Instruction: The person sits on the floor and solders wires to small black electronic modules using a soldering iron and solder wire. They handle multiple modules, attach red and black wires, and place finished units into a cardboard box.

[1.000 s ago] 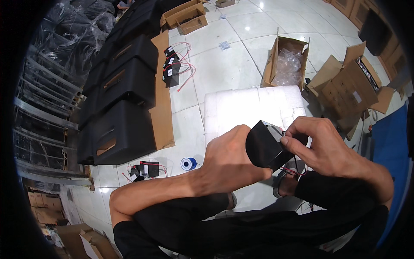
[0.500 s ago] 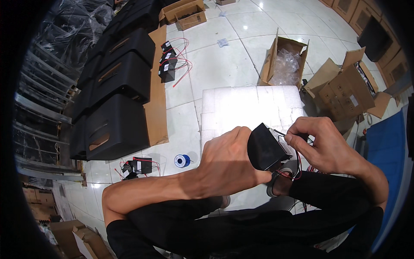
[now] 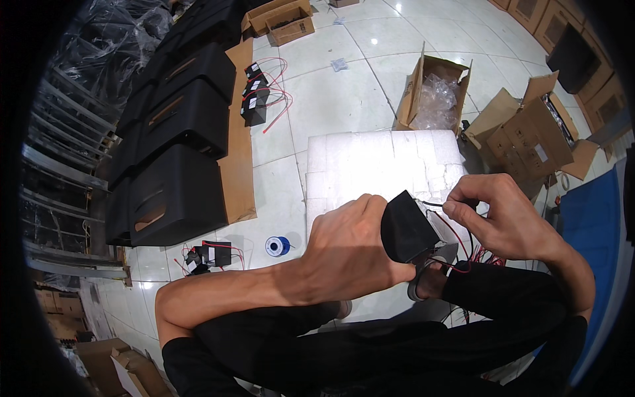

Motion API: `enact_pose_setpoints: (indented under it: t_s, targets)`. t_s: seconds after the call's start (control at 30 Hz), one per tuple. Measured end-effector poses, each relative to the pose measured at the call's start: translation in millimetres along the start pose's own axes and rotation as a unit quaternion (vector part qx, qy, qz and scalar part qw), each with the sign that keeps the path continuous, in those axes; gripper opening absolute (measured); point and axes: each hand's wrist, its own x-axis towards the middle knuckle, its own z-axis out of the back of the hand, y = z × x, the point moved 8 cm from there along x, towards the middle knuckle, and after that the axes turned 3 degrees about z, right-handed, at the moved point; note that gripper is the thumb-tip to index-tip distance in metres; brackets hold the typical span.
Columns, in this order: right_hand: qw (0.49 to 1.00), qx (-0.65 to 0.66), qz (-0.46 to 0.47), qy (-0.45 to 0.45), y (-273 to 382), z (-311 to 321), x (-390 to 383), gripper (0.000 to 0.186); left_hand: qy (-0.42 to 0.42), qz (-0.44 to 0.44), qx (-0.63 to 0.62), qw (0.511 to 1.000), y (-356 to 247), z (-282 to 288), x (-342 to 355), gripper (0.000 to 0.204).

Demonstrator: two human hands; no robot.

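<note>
A: What do the hands hold?

B: At centre frame, the left hand [image 3: 347, 248] is clamped around a small black box [image 3: 405, 228], seemingly tilted so its wired face meets the right hand [image 3: 506, 218], whose fingertips pinch a black wire [image 3: 442, 204] at the box's top. Red wires [image 3: 456, 248] trail below, over the person's black-trousered legs.

A: And around them?

B: Just behind lies a white foam slab [image 3: 370, 162]. Lower left, a blue spool [image 3: 277, 246] sits on the floor tiles. Farther off, black cabinets [image 3: 178, 159] fill the upper left and open cartons [image 3: 433, 92] the upper right. Nothing blocks the hands.
</note>
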Motion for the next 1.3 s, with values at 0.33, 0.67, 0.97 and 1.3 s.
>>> enact_pose_setpoints:
  t_s: [0.33, 0.67, 0.97, 1.3]
  targets:
    - [0.999, 0.015, 0.028, 0.006, 8, 0, 0, 0.026, 0.062, 0.05, 0.002, 0.997, 9, -5, 2, 0.063]
    - [0.996, 0.064, 0.058, -0.004, 35, 15, -20, 0.022, -0.042, -0.067, 0.007, 0.997, 4, 25, 0, 0.07]
    - [0.991, -0.004, 0.11, 0.071, 48, 1, -29, 0.024, -0.118, -0.205, 0.166, 0.957, -2, 30, -11, 0.087]
    - [0.991, -0.003, 0.066, 0.118, 37, -5, -30, 0.027, -0.139, -0.181, 0.156, 0.961, 2, 33, -8, 0.085]
